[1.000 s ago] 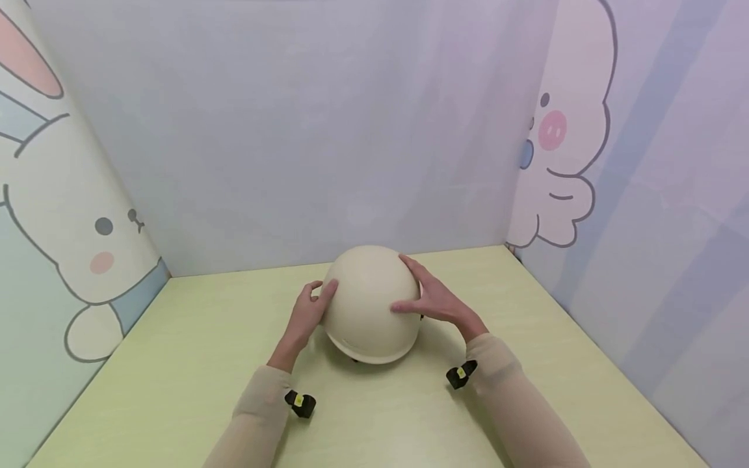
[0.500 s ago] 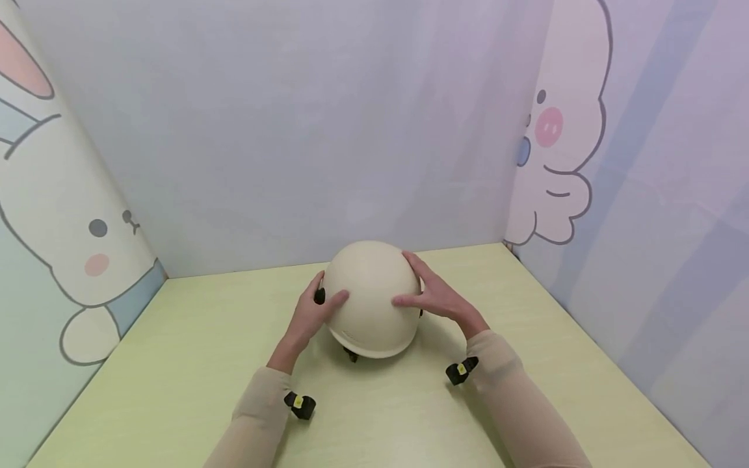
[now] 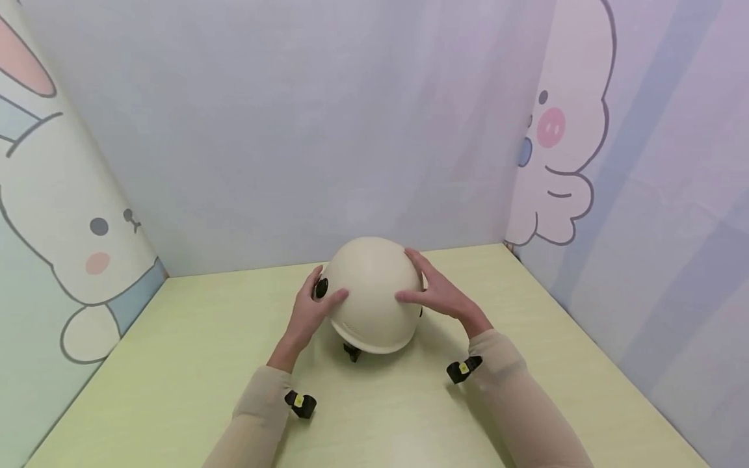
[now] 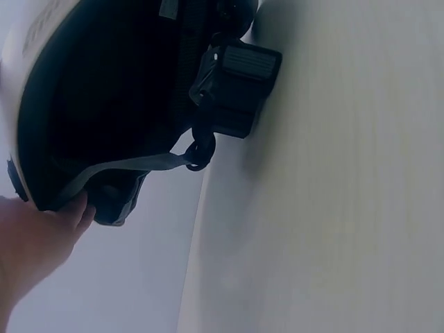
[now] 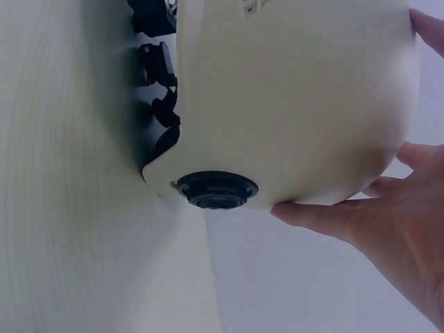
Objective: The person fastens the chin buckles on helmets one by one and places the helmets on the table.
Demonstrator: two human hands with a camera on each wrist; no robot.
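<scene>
The helmet (image 3: 374, 289), a smooth cream shell with a soft sheen and an almost round outline, sits toward the far edge of the desk (image 3: 193, 370), around the middle. Its crown is up and its opening faces down, with the rim tilted higher on the person's left; I cannot tell which way its long axis runs. Beneath hang a flat dark strap (image 4: 132, 165) and a chunky black buckle (image 4: 239, 73) with ribbed plastic; a ridged black disc (image 5: 217, 189) sits on its right side. The left grip (image 3: 305, 311), a bare hand, is spread broadly and holds the left side, thumb on the dome and fingers at the rim. The right grip (image 3: 440, 294) is equally wide, its thumb and fingers curving over the right side. Beyond the pale, faintly grained desk stands a greyish-lilac wall (image 3: 281, 130).
</scene>
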